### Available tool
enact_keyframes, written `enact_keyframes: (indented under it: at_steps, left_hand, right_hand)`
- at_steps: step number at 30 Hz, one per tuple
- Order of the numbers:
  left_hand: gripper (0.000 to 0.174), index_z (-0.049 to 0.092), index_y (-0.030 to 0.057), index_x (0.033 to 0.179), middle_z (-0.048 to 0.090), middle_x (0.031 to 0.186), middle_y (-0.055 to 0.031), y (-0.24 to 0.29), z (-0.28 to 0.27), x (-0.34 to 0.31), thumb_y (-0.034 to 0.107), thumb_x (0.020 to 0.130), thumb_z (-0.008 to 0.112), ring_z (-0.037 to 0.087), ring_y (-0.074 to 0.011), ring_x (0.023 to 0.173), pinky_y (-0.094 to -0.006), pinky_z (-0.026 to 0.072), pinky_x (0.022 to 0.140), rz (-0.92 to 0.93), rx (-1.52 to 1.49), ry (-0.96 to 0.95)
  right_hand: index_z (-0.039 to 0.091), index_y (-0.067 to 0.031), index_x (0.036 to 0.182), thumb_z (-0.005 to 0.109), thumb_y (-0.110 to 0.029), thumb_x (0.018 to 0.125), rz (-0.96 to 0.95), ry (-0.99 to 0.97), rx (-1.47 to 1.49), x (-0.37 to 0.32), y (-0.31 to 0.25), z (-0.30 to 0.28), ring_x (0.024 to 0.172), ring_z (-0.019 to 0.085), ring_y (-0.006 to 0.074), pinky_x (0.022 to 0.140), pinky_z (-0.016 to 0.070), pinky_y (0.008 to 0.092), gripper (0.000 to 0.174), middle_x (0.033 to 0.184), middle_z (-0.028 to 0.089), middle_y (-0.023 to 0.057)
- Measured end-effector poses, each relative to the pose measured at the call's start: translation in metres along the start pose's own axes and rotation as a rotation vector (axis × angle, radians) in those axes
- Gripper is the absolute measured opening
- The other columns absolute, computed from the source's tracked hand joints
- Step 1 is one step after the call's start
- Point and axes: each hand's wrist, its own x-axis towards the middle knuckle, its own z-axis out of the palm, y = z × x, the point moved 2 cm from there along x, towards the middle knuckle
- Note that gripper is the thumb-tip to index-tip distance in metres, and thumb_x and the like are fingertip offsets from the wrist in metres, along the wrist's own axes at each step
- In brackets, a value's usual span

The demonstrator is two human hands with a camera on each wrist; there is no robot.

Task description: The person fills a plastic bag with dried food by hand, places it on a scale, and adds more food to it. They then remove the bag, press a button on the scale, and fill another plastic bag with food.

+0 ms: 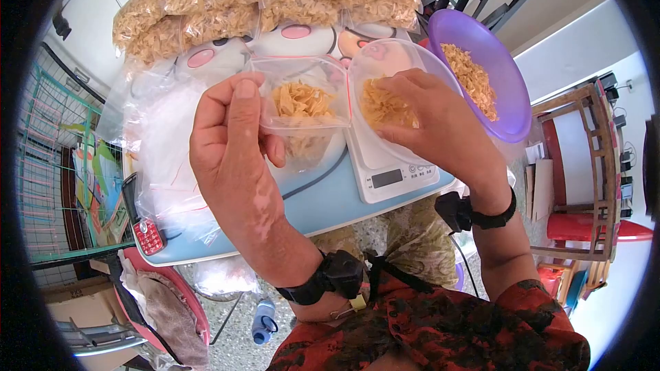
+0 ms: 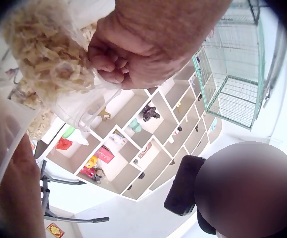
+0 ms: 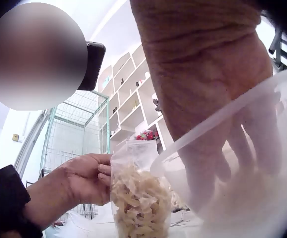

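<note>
While the clear zip bag [image 1: 304, 122] of dried flakes is gaping near the frame's centre, the left hand [image 1: 240, 137] is clamping its edge between thumb and fingers; rightward, the right hand [image 1: 436, 106] is dipping parted fingers into a translucent bowl [image 1: 427, 58].

Curled fingers [image 2: 103, 62] at bag of pale flakes [image 2: 49, 57]; white shelving [image 2: 124, 174], green cage [image 2: 235, 91] behind.

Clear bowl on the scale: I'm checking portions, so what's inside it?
Pale yellow flakes lie in the clear bowl; whatever is under the right hand is hidden.
</note>
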Motion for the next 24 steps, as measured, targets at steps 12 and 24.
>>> enact_keyframes:
  at_steps: [12,24]
  left_hand:
    - [0.019,0.065,0.0021,0.099,0.052,0.069,0.0025,0.001,-0.001,0.0,0.02,0.097,0.064,0.039,-0.0037,0.051,-0.0177,0.0303,0.044,-0.014,0.014,0.017]
    - [0.018,0.065,0.0021,0.099,0.052,0.069,0.0021,0.001,-0.002,0.001,0.02,0.097,0.064,0.039,-0.0042,0.05,-0.0183,0.0312,0.044,-0.01,-0.003,-0.012]
  right_hand:
    - [0.066,-0.001,0.101,0.072,-0.005,0.079,0.024,-0.034,0.119,0.011,0.013,0.015,0.078,0.064,0.0276,0.07,0.051,0.0336,0.023,0.092,0.063,0.0122]
    - [0.066,-0.0001,0.108,0.071,-0.012,0.09,0.336,0.146,0.908,0.004,0.035,-0.009,0.075,0.065,0.0088,0.069,0.053,0.0226,0.022,0.091,0.069,0.0039]
